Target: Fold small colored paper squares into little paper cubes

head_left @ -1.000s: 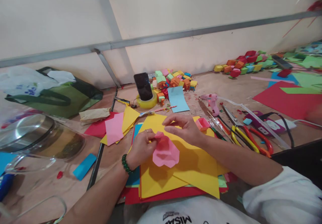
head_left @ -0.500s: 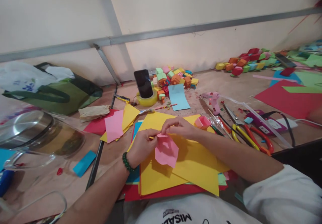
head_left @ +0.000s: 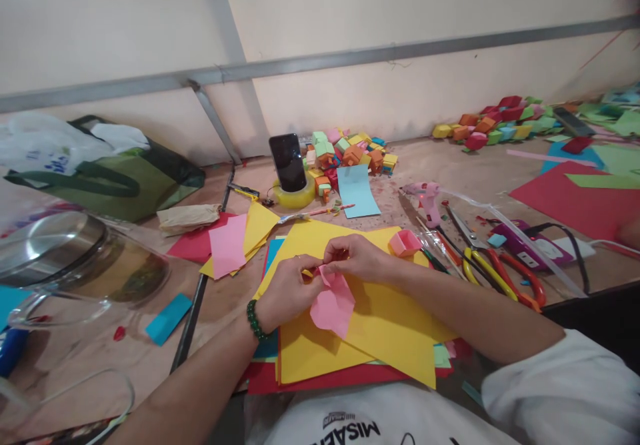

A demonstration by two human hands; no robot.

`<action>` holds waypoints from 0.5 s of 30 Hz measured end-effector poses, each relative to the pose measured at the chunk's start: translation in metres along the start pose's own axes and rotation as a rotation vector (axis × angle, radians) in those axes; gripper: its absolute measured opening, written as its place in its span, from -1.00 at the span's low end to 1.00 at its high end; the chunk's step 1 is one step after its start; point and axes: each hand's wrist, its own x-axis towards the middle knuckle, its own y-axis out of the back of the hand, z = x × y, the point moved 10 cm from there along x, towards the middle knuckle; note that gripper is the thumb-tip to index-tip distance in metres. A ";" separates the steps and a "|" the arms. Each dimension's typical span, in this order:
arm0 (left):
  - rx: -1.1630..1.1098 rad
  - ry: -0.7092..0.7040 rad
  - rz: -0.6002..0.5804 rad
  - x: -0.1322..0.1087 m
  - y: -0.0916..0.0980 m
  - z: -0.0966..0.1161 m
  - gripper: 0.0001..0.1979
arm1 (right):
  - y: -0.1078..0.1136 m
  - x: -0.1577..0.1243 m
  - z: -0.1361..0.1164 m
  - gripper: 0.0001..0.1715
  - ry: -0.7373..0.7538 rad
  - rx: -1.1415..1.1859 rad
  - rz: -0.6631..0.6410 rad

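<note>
A creased piece of pink paper (head_left: 334, 306) hangs between my two hands, over a stack of yellow paper sheets (head_left: 395, 338). My left hand (head_left: 295, 286), with a green bead bracelet at the wrist, pinches its upper left edge. Thumb and fingertips of my right hand (head_left: 353, 256) close on the top edge, right beside the left fingertips. Folds show near the pinched edge, but the fingers partly cover them. A small folded pink paper box (head_left: 405, 242) sits just beyond my right forearm.
Behind the stack are a phone (head_left: 289, 163) on a yellow tape roll (head_left: 295, 195), and a heap of folded paper boxes (head_left: 353, 155). To the right lie a pink glue gun (head_left: 427, 200), scissors (head_left: 470, 235) and pliers (head_left: 520, 278). A glass teapot (head_left: 130, 265) stands left.
Both hands stay pinched on the pink paper. Its top edge is bent more between the fingers, and the left hand has shifted slightly right.
</note>
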 end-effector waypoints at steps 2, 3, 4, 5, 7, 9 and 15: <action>-0.076 0.038 -0.026 0.000 -0.001 -0.004 -0.80 | 0.004 -0.002 -0.009 -0.95 0.059 -0.145 0.039; -0.116 0.056 -0.042 0.001 -0.003 -0.006 -0.78 | 0.005 -0.003 -0.015 -0.96 0.099 -0.231 0.065; -0.157 0.074 -0.055 0.001 -0.004 -0.008 -0.75 | 0.005 -0.004 -0.020 -0.95 0.141 -0.317 0.091; -0.199 0.096 -0.062 0.001 -0.006 -0.011 -0.70 | 0.005 -0.005 -0.025 -0.93 0.175 -0.398 0.113; -0.275 0.144 -0.053 0.000 -0.007 -0.017 -0.55 | 0.002 -0.007 -0.028 -0.91 0.208 -0.531 0.133; -0.328 0.189 -0.026 -0.001 -0.006 -0.024 -0.40 | -0.002 -0.007 -0.026 -0.92 0.210 -0.618 0.137; -0.445 0.175 0.046 -0.001 -0.002 -0.028 -0.36 | -0.003 -0.010 -0.031 -0.81 0.291 -0.675 0.159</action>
